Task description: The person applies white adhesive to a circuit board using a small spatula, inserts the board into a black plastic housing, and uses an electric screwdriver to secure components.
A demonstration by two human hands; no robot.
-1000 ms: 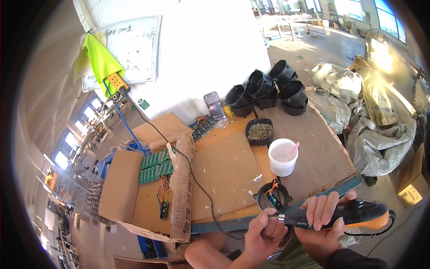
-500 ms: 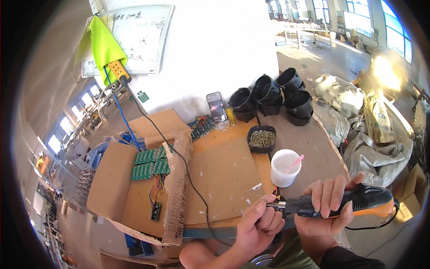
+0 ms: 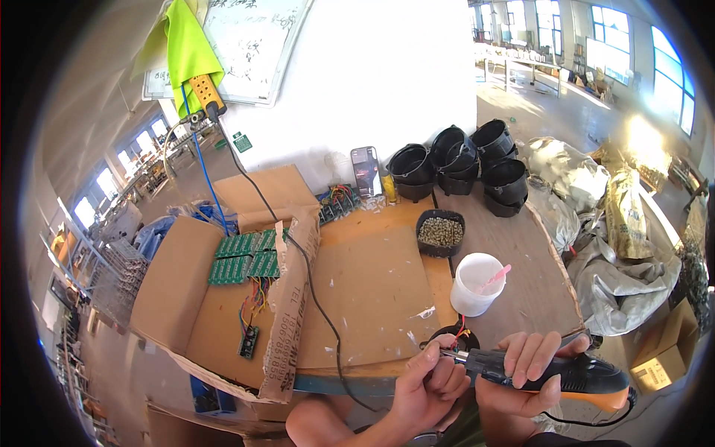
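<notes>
Okay, worktop [image 3: 547, 287]: bare wood shown along the right edge, cardboard sheet [image 3: 376, 298] laid over the middle. Whiteboard [image 3: 257, 56] seen behind, cut off at top of view, marked with dark handwriting. Carton [image 3: 287, 328] placed at the worktop's left edge; characters and digits are printed along its right-hand side. Yellowish sack [image 3: 627, 212] beyond the right edge, dark print on it, blurred.

Corded driver [image 3: 581, 376], black and orange, held roughly level just off the worktop's front edge; no brand can be made out on it. Its body is gripped by the right hand [image 3: 525, 372], fingers wrapped. Left hand [image 3: 424, 380] narrowed to a pinch on the driver's metal tip; whether a small part is held there too cannot be told.

Black cups [image 3: 506, 186] stacked at the back right corner. Black housing [image 3: 469, 340] with coloured wires, partly hidden, at the front edge. White tub [image 3: 471, 298] set behind it. Phone [image 3: 366, 173] propped upright at the back edge. Green circuit boards [image 3: 229, 270] kept inside the carton.
</notes>
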